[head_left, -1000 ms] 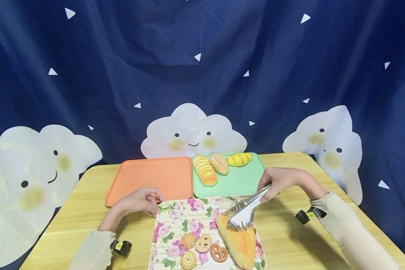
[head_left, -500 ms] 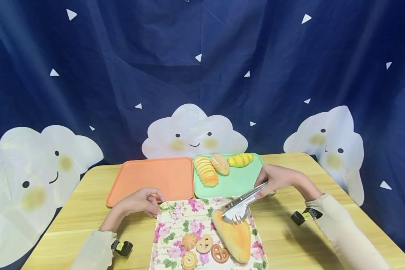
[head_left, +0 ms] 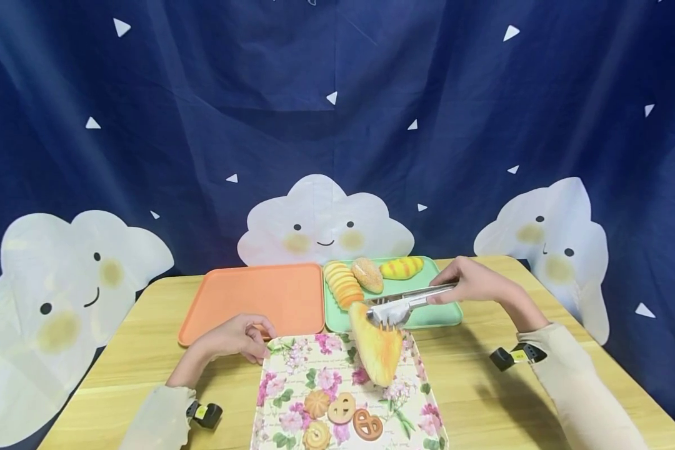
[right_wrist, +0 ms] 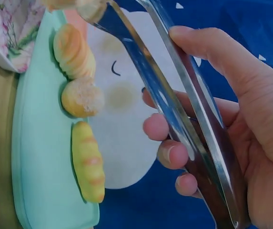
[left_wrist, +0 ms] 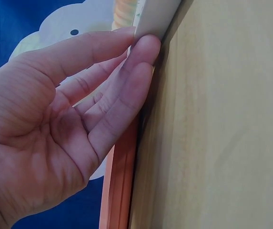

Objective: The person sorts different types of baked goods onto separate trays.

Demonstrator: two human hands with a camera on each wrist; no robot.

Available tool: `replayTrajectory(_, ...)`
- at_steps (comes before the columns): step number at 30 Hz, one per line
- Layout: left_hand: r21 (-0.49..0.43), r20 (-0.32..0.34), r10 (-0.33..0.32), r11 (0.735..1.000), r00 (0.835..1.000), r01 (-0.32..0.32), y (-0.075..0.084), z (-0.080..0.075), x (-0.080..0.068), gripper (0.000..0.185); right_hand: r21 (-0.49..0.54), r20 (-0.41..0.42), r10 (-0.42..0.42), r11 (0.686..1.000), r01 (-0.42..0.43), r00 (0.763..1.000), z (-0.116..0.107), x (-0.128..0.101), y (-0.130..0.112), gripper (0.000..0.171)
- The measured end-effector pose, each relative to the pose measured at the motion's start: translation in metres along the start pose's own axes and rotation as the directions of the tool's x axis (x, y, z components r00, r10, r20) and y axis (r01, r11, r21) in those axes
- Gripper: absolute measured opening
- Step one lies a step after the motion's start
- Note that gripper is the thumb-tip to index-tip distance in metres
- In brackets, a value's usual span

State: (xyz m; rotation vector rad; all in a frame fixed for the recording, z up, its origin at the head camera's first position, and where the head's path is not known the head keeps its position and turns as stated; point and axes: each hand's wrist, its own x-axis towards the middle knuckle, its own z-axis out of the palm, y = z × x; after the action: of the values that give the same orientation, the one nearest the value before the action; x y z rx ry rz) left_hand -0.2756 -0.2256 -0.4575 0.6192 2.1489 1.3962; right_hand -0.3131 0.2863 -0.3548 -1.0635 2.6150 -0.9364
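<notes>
So the right hand [head_left: 472,284] has its fingers wrapped around a pair of metal tongs [head_left: 407,303], squeezing them shut on one big wedge-shaped orange bread [head_left: 374,344], which hangs in the air over the far edge of the floral tray [head_left: 292,375], tip pointing down. The left hand [head_left: 233,337] is just pinching the far left corner of that floral tray, thumb on top and fingers curled under the rim, right next to the orange tray [head_left: 253,300]. Four little cookies [head_left: 340,415] sit on the near part of the floral tray. Past it is the green tray [head_left: 427,312] with three breads [head_left: 365,275] lined up along its far side. That's three trays total, all on the wooden desk [head_left: 484,387], in front of a navy backdrop [head_left: 337,125] with three smiley clouds.
</notes>
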Motion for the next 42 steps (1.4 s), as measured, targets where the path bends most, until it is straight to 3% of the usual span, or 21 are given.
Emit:
replayTrajectory(6,-0.013,-0.001,-0.007,1.000,1.000,0.007,0.000,0.000,0.000,0.034,-0.035,-0.090,0.076,0.996,-0.079,0.993,-0.012,-0.005,0.009,0.013)
replayTrajectory(10,-0.015,-0.007,-0.010,1.000,1.000,0.010,-0.001,0.000,0.000,0.034,-0.072,-0.156,0.135,0.986,-0.147,0.978,-0.020,-0.010,0.015,0.022)
replayTrajectory(16,-0.021,-0.010,-0.013,1.000,1.000,0.013,-0.003,0.001,-0.001,0.034,-0.166,-0.280,0.256,0.936,-0.309,0.925,-0.027,-0.017,0.021,0.036)
replayTrajectory(24,-0.027,-0.002,-0.007,1.000,1.000,0.007,-0.005,0.003,0.000,0.035,-0.206,-0.394,0.312,0.887,-0.414,0.864,-0.026,-0.028,0.031,0.044)
replayTrajectory(31,-0.033,0.005,-0.006,0.999,1.000,0.006,-0.004,0.004,0.001,0.034,-0.148,-0.423,0.378,0.868,-0.475,0.823,-0.032,-0.043,0.038,0.050)
replayTrajectory(36,-0.029,-0.007,-0.014,0.999,1.000,0.014,-0.001,0.003,0.000,0.034,-0.135,-0.410,0.417,0.852,-0.506,0.811,-0.039,-0.051,0.035,0.051)
replayTrajectory(42,-0.024,-0.007,-0.008,1.000,1.000,0.008,0.000,0.000,-0.002,0.034,-0.156,-0.372,0.479,0.812,-0.562,0.795,-0.045,-0.057,0.034,0.050)
